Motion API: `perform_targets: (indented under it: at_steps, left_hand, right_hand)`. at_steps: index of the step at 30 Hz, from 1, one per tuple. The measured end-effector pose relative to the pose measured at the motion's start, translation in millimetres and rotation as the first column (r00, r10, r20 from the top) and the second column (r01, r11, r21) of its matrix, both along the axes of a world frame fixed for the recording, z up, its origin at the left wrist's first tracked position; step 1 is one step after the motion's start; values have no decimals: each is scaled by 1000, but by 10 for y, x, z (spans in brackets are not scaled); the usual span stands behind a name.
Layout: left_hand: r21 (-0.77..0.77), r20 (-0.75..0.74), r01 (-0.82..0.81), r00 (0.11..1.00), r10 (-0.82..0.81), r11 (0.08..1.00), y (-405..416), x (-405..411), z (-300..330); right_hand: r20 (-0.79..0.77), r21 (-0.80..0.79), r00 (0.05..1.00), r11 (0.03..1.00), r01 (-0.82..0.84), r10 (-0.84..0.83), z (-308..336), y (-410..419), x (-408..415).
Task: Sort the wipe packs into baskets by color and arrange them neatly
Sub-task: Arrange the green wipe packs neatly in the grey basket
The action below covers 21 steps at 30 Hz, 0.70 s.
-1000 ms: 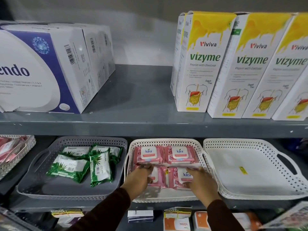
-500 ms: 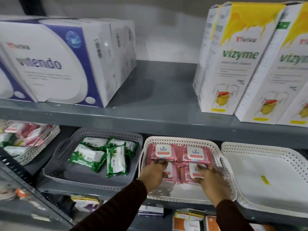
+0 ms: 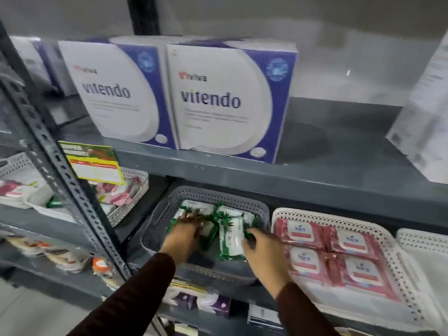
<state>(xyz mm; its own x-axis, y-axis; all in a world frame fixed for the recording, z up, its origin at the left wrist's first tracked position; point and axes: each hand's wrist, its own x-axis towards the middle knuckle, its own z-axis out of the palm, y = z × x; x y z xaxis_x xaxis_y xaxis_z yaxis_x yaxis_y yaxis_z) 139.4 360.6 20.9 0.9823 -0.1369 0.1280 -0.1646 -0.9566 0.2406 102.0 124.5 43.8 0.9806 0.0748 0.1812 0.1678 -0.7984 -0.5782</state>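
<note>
Two hands (image 3: 219,238) work in the grey basket (image 3: 213,193): my left hand (image 3: 183,235) lies spread on the jumbled green wipe packs (image 3: 231,235), my right hand (image 3: 263,246) loosely curled beside one lying front-to-back. Free basket floor lies nearer me; four pink Kara packs (image 3: 329,253) sit right.

Both arms reached forward, dark sleeves to wrists; left hand (image 3: 182,235) lay palm-down, fingers spread; right hand (image 3: 264,248) loosely curled.
</note>
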Motion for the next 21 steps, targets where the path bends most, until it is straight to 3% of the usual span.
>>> perform_targets:
  at_steps: [3,5,8,11,14,21]
  left_hand:
    - [110,-71,54,996,-46,992,-78,19,-92]
    - [115,-102,34,995,-22,993,-135,-22,-156]
    - [160,-188,-62,978,92,985,-219,-97,-186]
    - [156,-251,-47,964,86,987,-115,-105,-198]
    - [159,-290,9,956,38,987,-57,-116,-234]
    - [8,-383,220,902,-200,975,153,74,-261]
  right_hand:
    - [-60,-297,997,954,27,-47,-62,252,160]
    - [-158,-370,985,929,6,-70,-111,362,193]
    - [-149,-438,987,899,-17,-54,-186,342,185]
    - [-111,-403,994,915,-30,-17,-306,302,150]
    - [-162,-195,980,970,-146,115,-434,209,99]
    - [-458,-232,857,899,-372,236,-595,166,250]
